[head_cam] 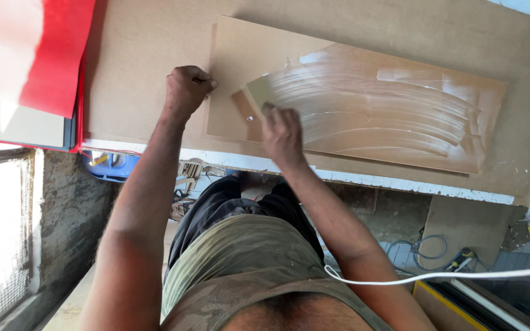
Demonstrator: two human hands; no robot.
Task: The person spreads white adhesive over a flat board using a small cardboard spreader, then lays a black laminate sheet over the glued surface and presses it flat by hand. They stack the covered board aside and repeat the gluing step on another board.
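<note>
A thin brown board lies on a larger brown sheet on the workbench. Most of the board's right part is covered with glossy whitish glue smeared in curved strokes. My left hand is closed and presses on the board's left edge. My right hand grips a small flat spreader, its edge resting on the board at the left end of the glue streaks.
A red and white sheet lies at the bench's left end. The bench's white front edge runs below the board. On the floor are a blue object, wood scraps, coiled cable and a white cord.
</note>
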